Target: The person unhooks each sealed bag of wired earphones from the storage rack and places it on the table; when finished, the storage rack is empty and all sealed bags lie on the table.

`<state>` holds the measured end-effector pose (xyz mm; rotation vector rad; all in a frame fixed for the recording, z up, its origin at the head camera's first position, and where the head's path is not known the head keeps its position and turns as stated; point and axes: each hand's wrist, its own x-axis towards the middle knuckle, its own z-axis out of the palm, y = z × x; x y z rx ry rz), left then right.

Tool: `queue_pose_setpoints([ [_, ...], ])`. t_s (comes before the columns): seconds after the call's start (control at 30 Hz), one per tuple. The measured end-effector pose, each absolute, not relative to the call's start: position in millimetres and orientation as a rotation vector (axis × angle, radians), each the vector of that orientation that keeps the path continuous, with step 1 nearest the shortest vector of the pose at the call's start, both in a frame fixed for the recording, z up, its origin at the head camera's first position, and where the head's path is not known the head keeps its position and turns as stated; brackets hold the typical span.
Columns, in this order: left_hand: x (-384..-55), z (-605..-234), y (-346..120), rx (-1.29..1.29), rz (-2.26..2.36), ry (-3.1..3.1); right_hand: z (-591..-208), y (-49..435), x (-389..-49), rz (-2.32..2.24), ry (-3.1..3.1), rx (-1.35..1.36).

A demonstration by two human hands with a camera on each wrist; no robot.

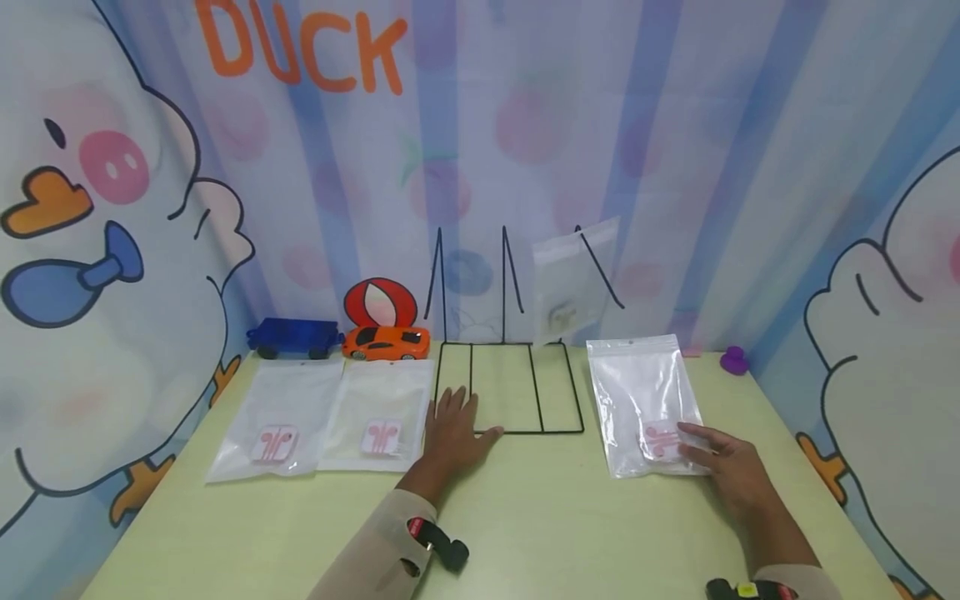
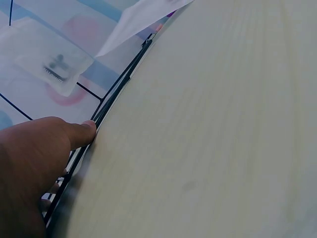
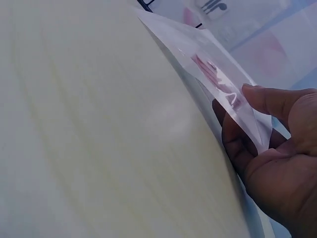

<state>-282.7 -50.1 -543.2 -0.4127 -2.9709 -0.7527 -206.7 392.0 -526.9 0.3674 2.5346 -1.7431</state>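
Note:
My left hand lies at the front left corner of a black wire rack, fingers spread and thumb along its front bar. In the left wrist view the thumb touches that bar. My right hand pinches the lower right edge of a clear zip bag with a pink earphone set in it. The right wrist view shows the thumb over the bag and curled fingers beneath. Another zip bag, with a small item inside, hangs from the rack's right hook.
Two more zip bags with pink earphone sets lie side by side left of the rack. Behind them are an orange toy car and a blue toy wagon. A purple toy sits at the back right, before a printed curtain.

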Motion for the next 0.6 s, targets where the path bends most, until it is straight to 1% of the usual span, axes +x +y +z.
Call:
queue_pose_setpoints([
  [0.43, -282.6, -547.1, -50.4, -0.408, -0.745, -2.976, -528.8, 378.7, -206.0, -1.616, 2.673, 0.354],
  [0.6, -283.2, -546.7, -50.4, -0.410, -0.741, -2.967, -525.4, 373.4, -207.1, -1.495, 2.707, 0.366],
])
